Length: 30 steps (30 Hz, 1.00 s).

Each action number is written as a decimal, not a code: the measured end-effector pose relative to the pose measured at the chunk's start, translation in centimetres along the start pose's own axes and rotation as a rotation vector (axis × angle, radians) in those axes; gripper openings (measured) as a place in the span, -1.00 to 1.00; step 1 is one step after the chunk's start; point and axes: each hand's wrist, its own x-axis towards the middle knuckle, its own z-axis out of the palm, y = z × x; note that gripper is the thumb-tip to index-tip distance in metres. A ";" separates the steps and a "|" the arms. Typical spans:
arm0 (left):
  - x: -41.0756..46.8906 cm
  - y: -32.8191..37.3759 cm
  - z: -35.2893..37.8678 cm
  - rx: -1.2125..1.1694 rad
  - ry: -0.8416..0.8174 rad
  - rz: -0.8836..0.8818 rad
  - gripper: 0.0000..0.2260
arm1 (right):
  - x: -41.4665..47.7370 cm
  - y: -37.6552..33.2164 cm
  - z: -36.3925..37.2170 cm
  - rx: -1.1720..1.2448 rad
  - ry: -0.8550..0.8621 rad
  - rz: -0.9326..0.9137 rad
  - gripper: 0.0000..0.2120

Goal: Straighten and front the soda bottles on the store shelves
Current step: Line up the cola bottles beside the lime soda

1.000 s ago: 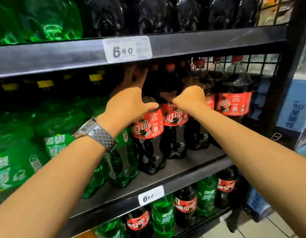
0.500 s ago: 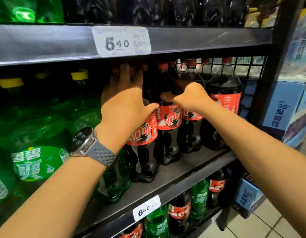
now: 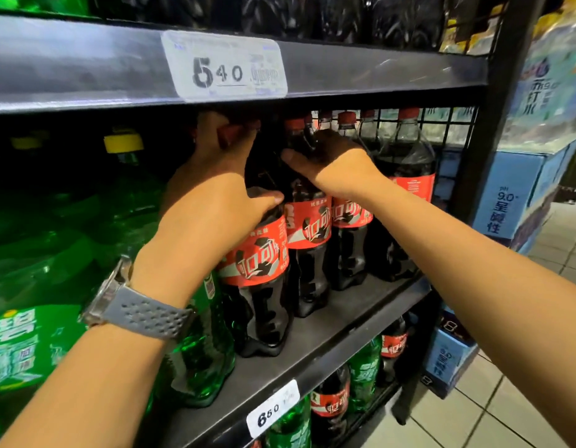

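The left hand [image 3: 212,208] is curling round the front cola bottle [image 3: 257,266] and the right hand [image 3: 335,169] is gripping the next cola bottle [image 3: 309,229] on the middle shelf [image 3: 328,324], so this row is seemingly nearing order while the green bottles [image 3: 199,360] are likely waiting.

Dark metal shelving. Upper shelf [image 3: 377,72] directly above left hand [image 3: 215,202], white price tag [image 3: 223,67] reading 5.40 on its front edge. Middle shelf [image 3: 360,315] below both hands, second tag [image 3: 273,409] reading 6.50 on its lip. Wire mesh panel [image 3: 451,124] behind and right of right hand [image 3: 335,166], black upright post [image 3: 493,130] just beyond. Stacked blue cartons [image 3: 512,192] further right, another blue box [image 3: 448,360] low beside the post. Pale tiled floor [image 3: 506,415] below right. Dim inside the bays, brighter toward the aisle.
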 end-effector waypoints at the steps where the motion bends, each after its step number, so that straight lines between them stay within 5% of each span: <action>1: 0.0 0.0 0.1 -0.006 0.006 -0.007 -0.34 | 0.5 -0.4 0.3 -0.045 0.016 -0.035 -0.40; 5: 0.0 0.5 0.7 0.010 0.017 -0.037 -0.34 | 1.6 -0.4 1.7 -0.121 -0.052 -0.075 -0.54; 12: 0.1 0.4 0.8 0.097 0.101 0.007 -0.40 | 1.4 1.3 2.0 -0.048 0.155 -0.127 -0.58; 21: 0.2 1.6 0.2 0.048 0.000 -0.125 -0.34 | 0.9 2.4 1.1 0.140 0.022 -0.171 -0.58; 24: 0.3 3.0 -0.3 0.223 -0.108 -0.226 -0.41 | 0.0 5.7 -1.8 0.174 0.209 -0.225 -0.69; 26: 0.6 5.2 -0.5 0.374 0.007 -0.213 -0.53 | -0.3 8.9 -4.3 0.095 0.382 -0.231 -0.79; 30: 2.5 11.7 1.3 0.222 0.091 -0.041 -0.49 | -0.6 14.9 -7.3 0.136 0.530 -0.087 -0.76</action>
